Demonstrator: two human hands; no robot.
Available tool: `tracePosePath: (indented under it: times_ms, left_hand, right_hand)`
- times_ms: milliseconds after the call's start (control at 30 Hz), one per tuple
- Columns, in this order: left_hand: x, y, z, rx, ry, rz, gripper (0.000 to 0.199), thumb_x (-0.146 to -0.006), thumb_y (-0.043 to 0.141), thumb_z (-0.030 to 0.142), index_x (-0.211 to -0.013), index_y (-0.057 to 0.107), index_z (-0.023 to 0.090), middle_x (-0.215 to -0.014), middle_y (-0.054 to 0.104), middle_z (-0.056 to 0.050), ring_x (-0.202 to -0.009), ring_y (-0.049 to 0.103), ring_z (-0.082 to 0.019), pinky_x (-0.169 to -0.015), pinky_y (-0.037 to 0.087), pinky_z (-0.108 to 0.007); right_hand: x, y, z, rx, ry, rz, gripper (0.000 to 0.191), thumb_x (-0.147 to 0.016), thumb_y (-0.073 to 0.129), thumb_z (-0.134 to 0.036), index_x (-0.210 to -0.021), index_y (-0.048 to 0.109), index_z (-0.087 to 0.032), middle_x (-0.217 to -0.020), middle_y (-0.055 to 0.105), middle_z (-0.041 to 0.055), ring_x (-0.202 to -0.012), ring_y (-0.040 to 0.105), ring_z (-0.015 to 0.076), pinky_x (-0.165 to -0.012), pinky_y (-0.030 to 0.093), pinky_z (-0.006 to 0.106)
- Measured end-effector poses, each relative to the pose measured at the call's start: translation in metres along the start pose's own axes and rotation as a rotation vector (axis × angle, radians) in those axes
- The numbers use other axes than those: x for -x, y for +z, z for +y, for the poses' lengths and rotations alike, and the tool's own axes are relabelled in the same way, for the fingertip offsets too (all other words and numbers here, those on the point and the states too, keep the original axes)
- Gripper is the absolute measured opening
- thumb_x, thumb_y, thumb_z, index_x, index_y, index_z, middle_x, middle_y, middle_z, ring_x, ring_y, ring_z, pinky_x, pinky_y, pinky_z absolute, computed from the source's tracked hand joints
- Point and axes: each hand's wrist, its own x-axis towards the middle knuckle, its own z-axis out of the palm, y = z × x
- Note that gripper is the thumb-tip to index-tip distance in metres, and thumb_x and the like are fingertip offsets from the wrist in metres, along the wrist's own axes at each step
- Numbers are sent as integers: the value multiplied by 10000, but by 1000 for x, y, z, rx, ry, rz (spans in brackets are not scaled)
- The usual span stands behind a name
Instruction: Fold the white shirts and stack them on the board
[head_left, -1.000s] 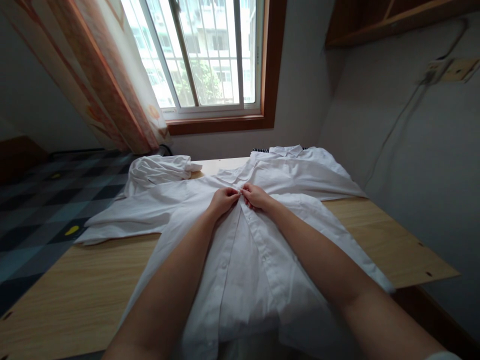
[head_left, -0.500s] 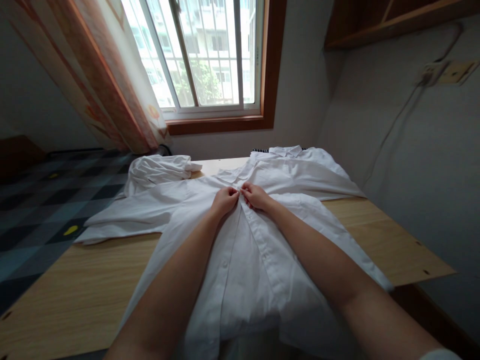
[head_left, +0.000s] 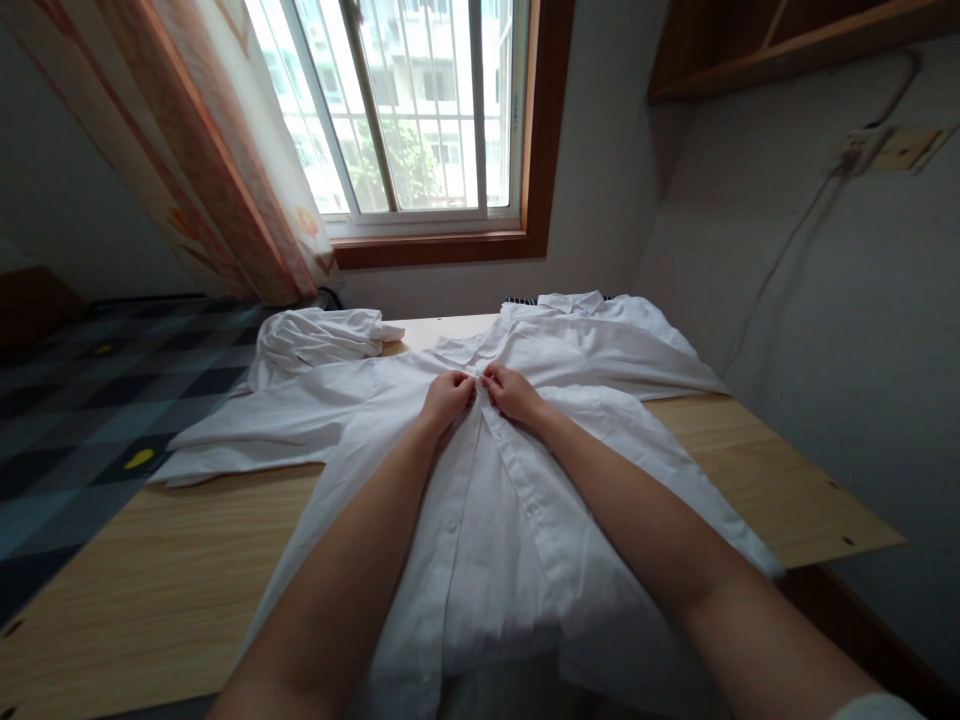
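Dark checked bedding (head_left: 45,480) fills the left edge of the frame, below a patterned curtain (head_left: 202,150) at upper left. Left of centre, a crumpled white cloth (head_left: 315,338) sits just beyond the outstretched sleeve of a white shirt (head_left: 367,440). That shirt lies face up across the middle and lower middle, on a pale wooden board (head_left: 187,540), its front gaping towards the bottom of the frame. Near the centre, just below the collar, the left hand (head_left: 448,398) pinches one front edge between thumb and fingers; the right hand (head_left: 514,392), close beside it, pinches the facing edge, fingertips nearly meeting. Whether a button sits between them is too small to tell. The cloth looks light, thin and limp, likely to crease and slide rather than break; the doubled button strip is probably firmer, so the best hold is there, right beside a button or its hole, with a light pinch. Right of centre, another white garment (head_left: 592,335) lies behind the shirt, and at upper right a cable (head_left: 780,255) hangs from a wall socket (head_left: 862,148)
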Motion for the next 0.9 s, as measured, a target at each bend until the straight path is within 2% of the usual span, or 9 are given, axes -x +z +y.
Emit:
tracePosePath:
  times_ms: [133,333,467,567,667,767,833,900]
  left_hand:
    - [-2,1,-2,38,8,-24,242,-773,554,382,-647,621,187,-548,598,9,-498,517,-122,-523,406,-236]
    - [-2,0,-2,-102,35,22,197,-788,569,322,-666,645,187,-520,597,18,-537,551,-138,-558,405,-238]
    - [-1,0,1,-231,78,76,198,-830,574,299,-738,689,168,-631,675,-22,-641,623,-164,-644,439,-252]
    - [1,0,5,-322,153,128,276,-911,490,293,-833,717,155,-788,728,-70,-773,662,-190,-723,463,-266]
    - [4,-1,8,-443,203,176,314,-949,426,252,-987,718,144,-982,734,-113,-929,662,-216,-841,472,-292]
    - [9,0,10,-620,185,166,329,-924,441,184,-1139,687,145,-1103,702,-136,-1049,623,-258,-939,449,-343]
    - [13,1,10,-718,162,126,356,-902,454,159,-1178,678,172,-1153,681,-136,-1127,580,-291,-971,433,-382]
    - [16,3,10,-773,140,99,353,-895,474,175,-1180,680,203,-1206,655,-133,-1195,530,-316,-992,420,-414]
  right_hand:
    - [-1,0,0,2,22,-10,149,-979,446,-202,-844,505,-225,-572,520,-80,-466,503,107,-540,372,208]
    - [-1,0,-7,52,77,31,163,-968,463,-171,-844,560,-211,-566,538,-60,-480,505,112,-542,374,214]
    - [2,1,-14,69,183,99,127,-939,513,-165,-855,603,-198,-573,573,-30,-479,523,125,-517,377,224]
    - [5,-2,-16,99,195,101,131,-936,515,-164,-921,644,-182,-661,648,10,-529,584,142,-549,423,233]
    - [6,-13,-19,261,116,138,181,-919,521,-122,-976,686,-167,-857,731,83,-761,674,186,-688,471,250]
    - [3,-36,-24,458,39,144,212,-910,541,-132,-1004,725,-175,-1027,745,124,-936,684,233,-784,477,279]
    - [1,-52,-28,532,11,105,236,-914,546,-150,-1044,740,-182,-1062,747,126,-957,687,250,-813,483,299]
    - [2,-63,-29,554,-13,-2,251,-904,563,-141,-1062,753,-188,-1080,752,119,-989,688,259,-864,486,315]
